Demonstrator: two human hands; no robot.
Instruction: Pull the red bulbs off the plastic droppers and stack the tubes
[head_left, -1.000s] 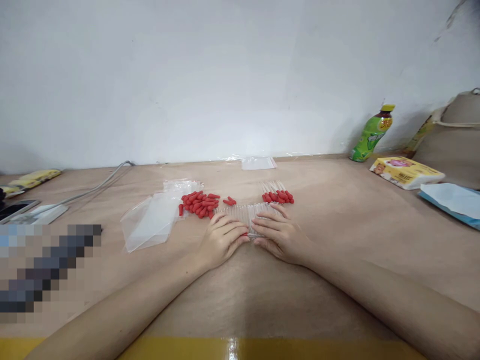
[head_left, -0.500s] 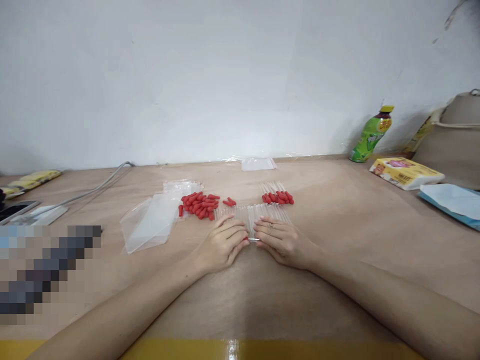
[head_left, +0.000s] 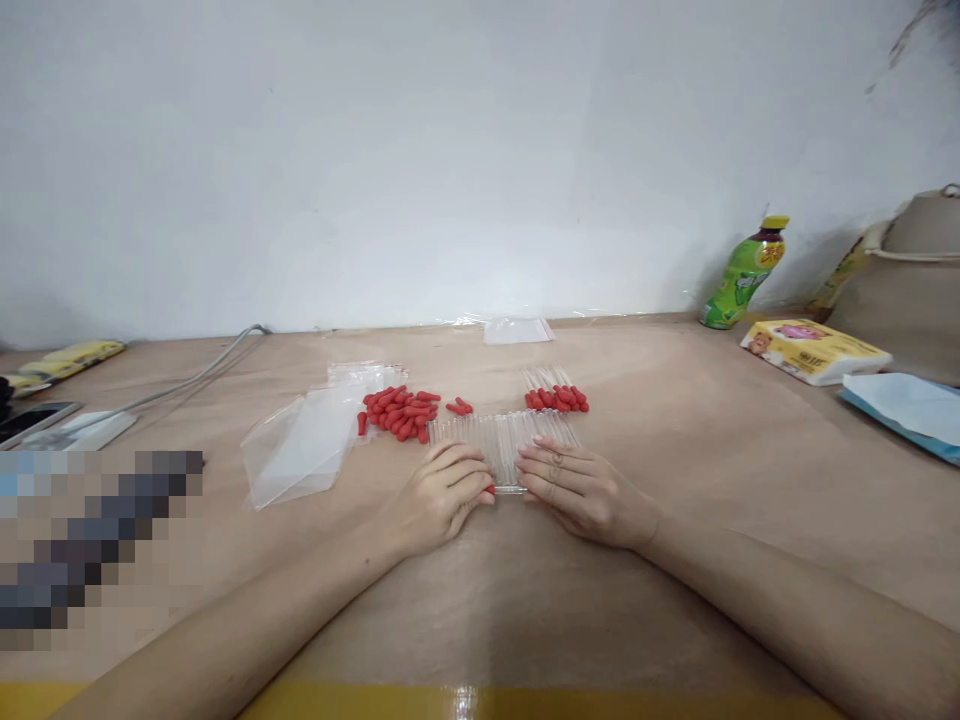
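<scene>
A row of clear glass tubes [head_left: 499,435] lies side by side at the middle of the table. My left hand [head_left: 446,490] is closed at the near left of the row, with a red rubber bulb [head_left: 489,490] at its thumb and fingertips. My right hand [head_left: 581,487], wearing a ring, holds a clear tube [head_left: 511,490] that lies crosswise between the two hands, its fingers resting over the row. A heap of red bulbs [head_left: 397,410] is just beyond my left hand. Beyond my right hand are several tubes with red bulbs [head_left: 556,398] on them.
Clear plastic bags [head_left: 307,440] lie left of the bulbs, another bag [head_left: 517,330] near the wall. On the right are a green bottle [head_left: 746,275], a yellow tissue pack [head_left: 814,350] and a blue-white packet [head_left: 904,405]. A cable [head_left: 202,375] and phone [head_left: 34,422] are at left.
Both hands have come slightly nearer to me. My right hand has shifted a little to the right, away from my left, and the red bulb at my left fingertips shows more.
</scene>
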